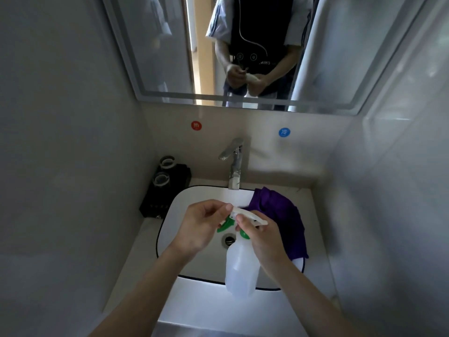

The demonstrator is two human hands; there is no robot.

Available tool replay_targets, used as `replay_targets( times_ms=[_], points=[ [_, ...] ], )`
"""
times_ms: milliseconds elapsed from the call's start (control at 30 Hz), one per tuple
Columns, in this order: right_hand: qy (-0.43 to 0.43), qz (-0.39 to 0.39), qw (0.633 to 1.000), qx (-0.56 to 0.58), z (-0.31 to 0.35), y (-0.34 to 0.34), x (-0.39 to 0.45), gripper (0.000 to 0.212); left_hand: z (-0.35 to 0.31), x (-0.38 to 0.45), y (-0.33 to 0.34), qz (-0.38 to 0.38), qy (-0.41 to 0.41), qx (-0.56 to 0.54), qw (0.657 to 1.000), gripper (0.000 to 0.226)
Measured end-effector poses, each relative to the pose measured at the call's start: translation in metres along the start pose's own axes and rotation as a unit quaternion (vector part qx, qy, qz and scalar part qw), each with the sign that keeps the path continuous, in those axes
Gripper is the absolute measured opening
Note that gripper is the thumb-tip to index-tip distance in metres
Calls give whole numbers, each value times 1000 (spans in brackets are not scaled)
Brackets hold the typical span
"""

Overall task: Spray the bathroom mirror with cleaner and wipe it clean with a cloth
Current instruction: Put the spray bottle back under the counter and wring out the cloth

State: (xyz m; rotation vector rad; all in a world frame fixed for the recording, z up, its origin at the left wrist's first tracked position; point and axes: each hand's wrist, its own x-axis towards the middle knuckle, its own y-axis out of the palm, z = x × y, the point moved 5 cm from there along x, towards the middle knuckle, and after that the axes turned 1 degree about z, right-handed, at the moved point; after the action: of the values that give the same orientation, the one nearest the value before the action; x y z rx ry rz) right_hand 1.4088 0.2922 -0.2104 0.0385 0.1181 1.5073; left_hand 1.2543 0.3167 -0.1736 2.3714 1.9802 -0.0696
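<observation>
Directly above the white oval sink basin (170, 215) we hold a translucent white plastic spray bottle (240, 268) with a white spray head and green trigger, tilted so its body hangs down toward us and its nozzle points away to the left. Our right hand (262, 242) is wrapped around the bottle's neck, fingers closed on it just below the head. Our left hand (199, 227) pinches the nozzle tip between thumb and fingertips, the other fingers curled loosely. Just to the right, a crumpled purple cloth (284, 215) lies draped over the basin's right rim, partly inside the bowl and touching neither hand. Behind the basin stands a chrome tap (234, 164), with a red round sticker (196, 125) and a blue round sticker (284, 132) on the wall above it. At the left a black holder (167, 190) carries two clear cups. Higher up, the framed wall mirror (155, 57) reflects our torso and hands.
</observation>
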Motion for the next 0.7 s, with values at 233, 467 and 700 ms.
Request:
replay_targets(
  times_ms=[233,467,700],
  points=[
    [-26,-1,1000,1,-3,-18,4,16,6,1,14,-37,35,61,997,11],
    [-46,9,999,4,-3,-24,0,25,6,-6,29,-25,11,41,999,43],
    [-59,1,998,0,-6,-23,3,30,3,-5,28,-33,19,39,999,17]
  ],
)
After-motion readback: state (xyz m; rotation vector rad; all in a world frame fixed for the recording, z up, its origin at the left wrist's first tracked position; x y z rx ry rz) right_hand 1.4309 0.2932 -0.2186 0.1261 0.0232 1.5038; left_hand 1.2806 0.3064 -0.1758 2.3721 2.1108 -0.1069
